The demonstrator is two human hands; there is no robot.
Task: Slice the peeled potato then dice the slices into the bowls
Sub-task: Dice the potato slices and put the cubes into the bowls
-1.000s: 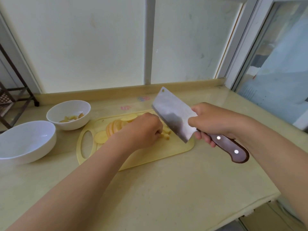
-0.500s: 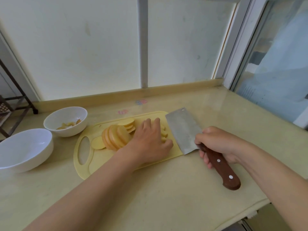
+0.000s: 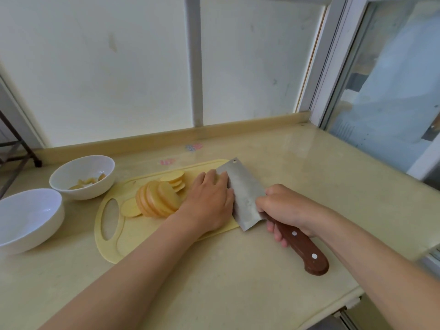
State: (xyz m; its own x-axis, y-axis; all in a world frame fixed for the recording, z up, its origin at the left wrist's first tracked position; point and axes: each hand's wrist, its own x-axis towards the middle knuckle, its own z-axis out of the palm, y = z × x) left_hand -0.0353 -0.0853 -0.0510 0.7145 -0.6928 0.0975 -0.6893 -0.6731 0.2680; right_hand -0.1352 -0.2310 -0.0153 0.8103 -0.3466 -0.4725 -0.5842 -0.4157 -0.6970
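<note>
The potato slices (image 3: pixel 157 198) stand fanned on edge at the middle of the yellow cutting board (image 3: pixel 133 236), with a few more slices lying flat toward the board's far edge and one flat by its oval handle hole. The left hand (image 3: pixel 209 201) lies palm down on the board just right of the fan, fingers stretched forward and together, pressing on something that is mostly hidden under it. Its fingers touch the flat side of the cleaver (image 3: pixel 242 194), whose blade stands edge down at the board's right end and runs from the far edge to past the near one. The right hand (image 3: pixel 283 208) is curled tight round the cleaver's brown riveted handle, off the board's right side, forearm coming in from the near right. Left of the board's far corner sits a small white bowl (image 3: pixel 78 194) holding a few diced potato pieces (image 3: pixel 87 182). A larger white bowl (image 3: pixel 35 236) stands left of the board's handle end. All rest on the pale beige worktop (image 3: pixel 238 282).
</note>
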